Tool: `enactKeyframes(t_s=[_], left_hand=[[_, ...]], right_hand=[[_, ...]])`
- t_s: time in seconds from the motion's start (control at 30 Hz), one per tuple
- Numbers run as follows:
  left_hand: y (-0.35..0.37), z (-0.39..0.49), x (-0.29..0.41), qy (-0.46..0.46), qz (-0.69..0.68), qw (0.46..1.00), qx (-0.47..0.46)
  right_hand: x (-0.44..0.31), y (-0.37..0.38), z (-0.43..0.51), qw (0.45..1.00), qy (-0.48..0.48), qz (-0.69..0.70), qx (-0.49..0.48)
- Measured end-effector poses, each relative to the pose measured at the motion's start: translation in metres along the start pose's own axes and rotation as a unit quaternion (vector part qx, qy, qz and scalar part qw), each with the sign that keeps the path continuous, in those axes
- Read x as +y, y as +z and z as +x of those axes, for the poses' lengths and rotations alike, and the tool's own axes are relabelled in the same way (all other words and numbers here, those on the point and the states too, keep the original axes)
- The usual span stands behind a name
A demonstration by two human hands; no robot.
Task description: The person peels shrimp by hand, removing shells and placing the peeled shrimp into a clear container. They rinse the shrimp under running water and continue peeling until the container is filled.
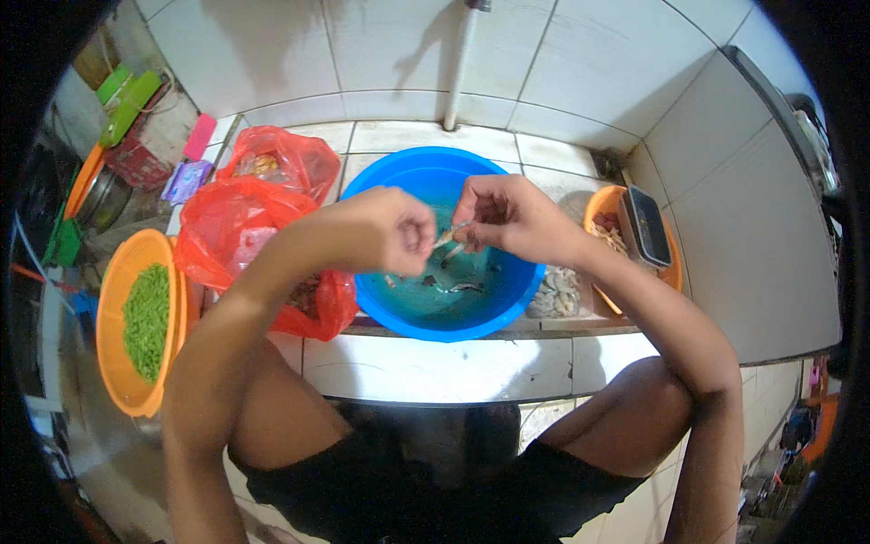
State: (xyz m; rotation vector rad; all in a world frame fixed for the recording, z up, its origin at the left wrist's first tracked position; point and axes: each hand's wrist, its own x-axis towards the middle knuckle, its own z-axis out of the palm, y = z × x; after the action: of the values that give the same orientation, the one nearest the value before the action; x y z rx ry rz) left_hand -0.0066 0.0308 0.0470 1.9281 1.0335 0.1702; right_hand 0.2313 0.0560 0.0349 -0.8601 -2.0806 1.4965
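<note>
Above the blue plastic basin (448, 331), my two hands meet at a small, pale shrimp-like piece of seafood (452, 233). My right hand (506, 216) pinches it between thumb and fingers. My left hand (408, 234), blurred, has its fingers closed at the other end of the piece; its fingertips are partly hidden. Cloudy greenish water (435, 306) fills the bottom of the basin, with dark and pale scraps (465, 287) in it. Just right of the basin, partly behind my right forearm, lies a clear plastic bag of grey-white seafood (554, 296).
Red plastic bags (224, 217) crowd the ledge at left. Beyond them, an orange basket (112, 326) holds cut green beans (146, 323). At right, a lidded black container (647, 228) rests on an orange basket (673, 265). A white pipe (461, 75) runs down the tiled wall (387, 47).
</note>
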Motion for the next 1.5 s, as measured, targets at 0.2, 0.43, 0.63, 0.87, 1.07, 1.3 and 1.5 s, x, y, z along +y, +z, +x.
enactKeyframes(t_s=[0.2,0.43,0.63,0.87,1.07,1.3,1.5], left_hand=[[-0.034,-0.057,-0.020,-0.099,0.331,0.933,0.100],[-0.066,-0.068,-0.033,-0.355,0.387,0.849,0.053],[-0.051,-0.047,-0.032,-0.422,0.418,0.805,0.005],[-0.049,-0.041,-0.041,-0.402,0.403,0.822,0.003],[-0.043,-0.035,-0.039,-0.369,0.356,0.857,0.045],[-0.042,-0.040,-0.031,-0.332,0.338,0.875,0.099],[-0.040,-0.045,-0.016,-0.321,0.304,0.891,0.103]], right_hand=[[0.008,-0.068,-0.017,0.874,0.127,-0.467,0.045],[0.061,-0.063,-0.020,0.842,0.134,-0.519,-0.059],[0.105,0.023,0.013,0.840,0.099,-0.491,-0.209],[0.138,0.055,0.020,0.769,0.040,-0.566,-0.296],[0.142,0.036,0.023,0.834,0.094,-0.476,-0.264],[0.075,-0.050,0.028,0.910,0.093,-0.359,-0.186],[0.042,-0.081,-0.004,0.784,0.219,-0.557,-0.166]])
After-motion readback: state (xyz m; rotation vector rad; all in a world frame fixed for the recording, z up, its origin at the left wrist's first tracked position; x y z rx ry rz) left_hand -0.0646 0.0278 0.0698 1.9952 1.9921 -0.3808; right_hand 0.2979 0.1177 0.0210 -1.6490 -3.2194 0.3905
